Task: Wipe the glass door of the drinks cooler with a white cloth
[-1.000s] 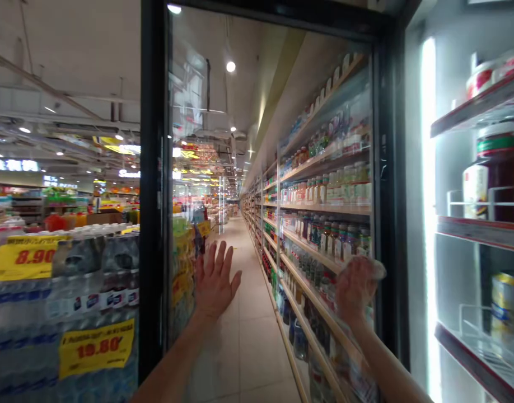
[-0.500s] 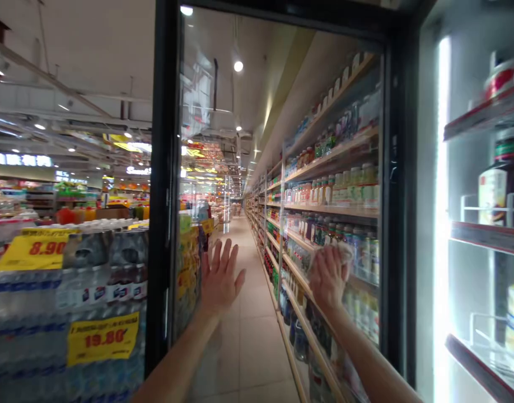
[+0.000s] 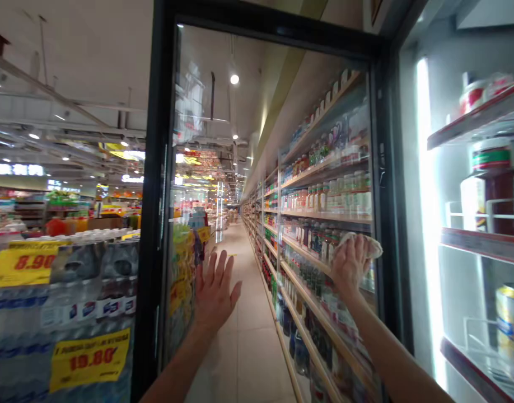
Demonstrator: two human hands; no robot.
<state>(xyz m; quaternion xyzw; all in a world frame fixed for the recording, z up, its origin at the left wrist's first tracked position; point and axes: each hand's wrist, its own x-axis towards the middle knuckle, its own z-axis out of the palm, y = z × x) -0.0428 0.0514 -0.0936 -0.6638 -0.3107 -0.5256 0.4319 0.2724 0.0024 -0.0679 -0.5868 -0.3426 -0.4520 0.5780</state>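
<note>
An open glass cooler door [image 3: 261, 140] with a black frame stands in front of me. My left hand [image 3: 215, 294] lies flat against the glass, fingers spread, near the door's lower left. My right hand [image 3: 348, 262] presses a crumpled white cloth [image 3: 368, 244] against the glass near the door's right edge. Through the pane I see a long aisle and shelves of bottles.
The lit cooler interior [image 3: 484, 235] at right holds jars and cans on wire-fronted shelves. Stacked packs of bottled water [image 3: 72, 291] with yellow price signs [image 3: 19, 266] stand at left. A tiled aisle floor [image 3: 244, 336] runs ahead between shelving.
My right hand with the cloth moved left across the glass, then back right and a little upward. My left hand stayed flat on the glass.
</note>
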